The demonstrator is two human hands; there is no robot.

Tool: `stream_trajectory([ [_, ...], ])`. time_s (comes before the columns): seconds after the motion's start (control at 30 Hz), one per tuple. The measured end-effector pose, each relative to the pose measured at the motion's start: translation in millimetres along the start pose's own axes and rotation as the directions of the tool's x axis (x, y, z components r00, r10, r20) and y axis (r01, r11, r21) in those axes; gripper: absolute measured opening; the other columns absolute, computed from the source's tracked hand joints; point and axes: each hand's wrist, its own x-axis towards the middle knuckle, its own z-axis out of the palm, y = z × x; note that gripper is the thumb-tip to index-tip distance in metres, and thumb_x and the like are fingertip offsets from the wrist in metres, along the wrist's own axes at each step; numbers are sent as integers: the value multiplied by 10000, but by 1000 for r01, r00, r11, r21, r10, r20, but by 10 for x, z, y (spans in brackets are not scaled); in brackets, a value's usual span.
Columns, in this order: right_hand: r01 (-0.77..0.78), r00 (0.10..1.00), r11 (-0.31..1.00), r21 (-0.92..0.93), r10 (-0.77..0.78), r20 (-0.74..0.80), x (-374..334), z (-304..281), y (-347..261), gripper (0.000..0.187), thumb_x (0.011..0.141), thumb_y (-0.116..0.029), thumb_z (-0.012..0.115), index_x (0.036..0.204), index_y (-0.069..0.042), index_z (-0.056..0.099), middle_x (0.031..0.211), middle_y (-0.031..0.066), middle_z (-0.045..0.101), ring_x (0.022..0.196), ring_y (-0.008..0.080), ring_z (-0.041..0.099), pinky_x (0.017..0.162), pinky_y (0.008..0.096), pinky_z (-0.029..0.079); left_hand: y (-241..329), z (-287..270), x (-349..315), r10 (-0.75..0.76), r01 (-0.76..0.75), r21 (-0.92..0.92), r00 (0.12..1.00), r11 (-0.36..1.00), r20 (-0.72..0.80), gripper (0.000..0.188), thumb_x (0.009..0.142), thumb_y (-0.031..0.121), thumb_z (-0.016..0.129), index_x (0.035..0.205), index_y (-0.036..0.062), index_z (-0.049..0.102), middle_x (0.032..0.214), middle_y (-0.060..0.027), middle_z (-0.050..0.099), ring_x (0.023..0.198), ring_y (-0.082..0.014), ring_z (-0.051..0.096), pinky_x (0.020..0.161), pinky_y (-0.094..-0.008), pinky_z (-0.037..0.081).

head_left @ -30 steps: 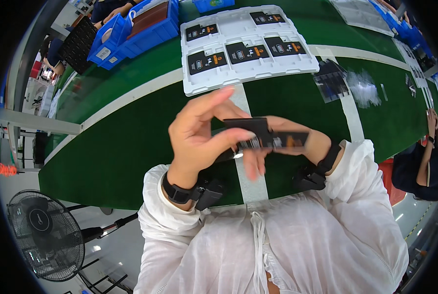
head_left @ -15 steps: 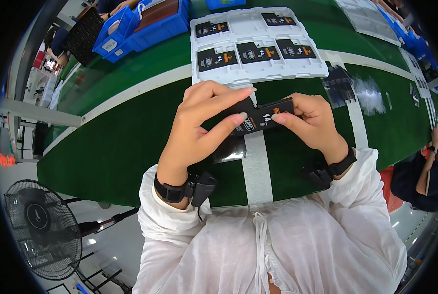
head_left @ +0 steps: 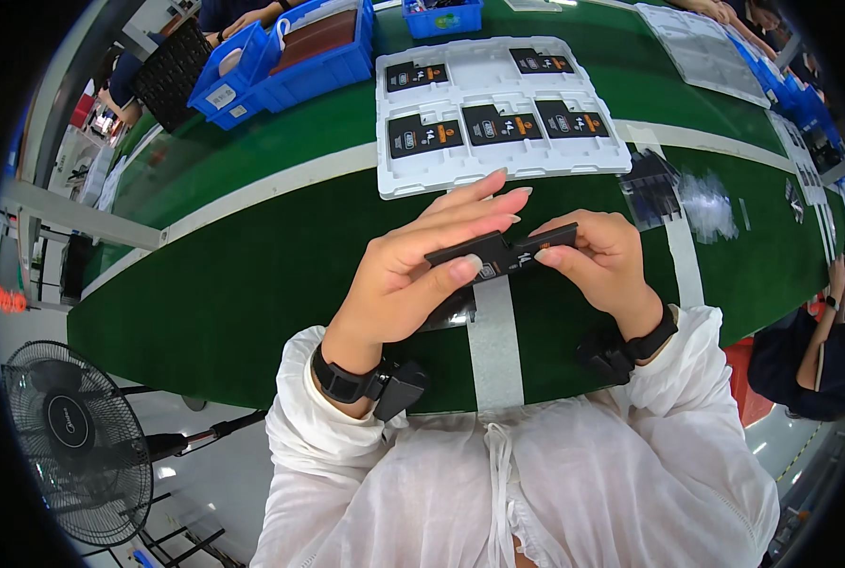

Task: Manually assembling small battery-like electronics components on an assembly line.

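Between my hands is a black phone battery (head_left: 510, 267) with a notched upper edge and white and orange print. It is tilted, so its face looks foreshortened. My left hand (head_left: 399, 270) grips its left part, thumb on the face, the other fingers stretched out behind. My right hand (head_left: 604, 263) pinches the right end between thumb and bent fingers. Past my hands, a white molded tray (head_left: 479, 71) holds several similar batteries (head_left: 502, 125) lying in its pockets. Partly hidden below my left hand, a dark glossy sheet (head_left: 453, 310) lies on the green table.
Right of the tray lie dark film sheets (head_left: 651, 187) and a pile of clear film strips (head_left: 709, 206). Blue bins (head_left: 323, 62) stand at the far left. A white tray (head_left: 706, 57) sits far right. A black fan (head_left: 77, 440) stands left, beyond the table edge.
The battery has tipped to a flatter angle, showing less of its face. My left fingers have straightened more behind it. The whole view has shifted slightly, with the tray lower in the picture.
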Motion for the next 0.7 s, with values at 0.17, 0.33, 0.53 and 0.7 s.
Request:
stream_trajectory([
  [0.17,-49,998,994,96,44,50,-27,-15,9,122,746,-80,679,824,-2,628,555,-13,527,482,16,412,438,190,305,-23,-85,12,76,-88,86,988,992,136,513,735,170,652,1197,0,510,1312,-179,415,1281,-316,297,1048,-428,191],
  [0.33,-113,985,958,263,74,153,-45,61,1,115,740,-79,689,807,-10,628,507,-49,420,464,3,312,422,196,233,-132,-43,-7,91,-48,-452,993,891,75,782,502,216,819,1188,25,497,1356,-231,311,1291,-311,262,1042,-410,173],
  [0.53,-155,966,942,298,82,243,-61,58,58,93,749,-63,677,790,-4,618,525,-41,474,469,-1,338,425,191,247,-195,38,-19,101,21,-592,980,806,172,652,495,184,832,1070,60,550,1352,-235,294,1271,-313,264,996,-419,230],
  [0.7,-178,967,914,364,93,238,-60,65,64,94,759,-56,667,803,5,611,573,-24,537,498,1,394,445,182,277,-164,128,-43,3,39,-589,998,807,69,613,506,395,845,939,59,570,1335,-304,262,1300,-404,180,1048,-506,89],
])
